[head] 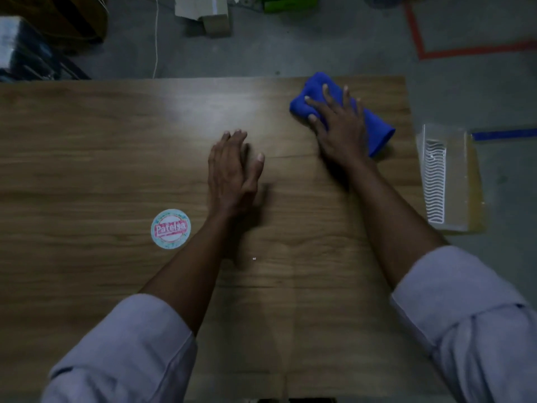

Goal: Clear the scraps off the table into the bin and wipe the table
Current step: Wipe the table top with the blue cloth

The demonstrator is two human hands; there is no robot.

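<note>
A folded blue cloth [377, 129] lies on the wooden table [87, 158] near its far right corner. My right hand [337, 123] presses flat on the cloth with its fingers spread. My left hand [232, 170] rests on the bare table at the middle, fingers straight and close together, holding nothing. A tiny white speck [254, 258] lies on the table between my forearms. The bin [447, 175], a clear container with a white ribbed insert, stands on the floor just off the table's right edge.
A round sticker [171, 228] with red lettering sits on the table left of my left forearm. On the floor beyond the table are cardboard boxes [209, 16], a white cable [156, 39], dark bundles [29, 50] at far left, and red tape lines [465, 50].
</note>
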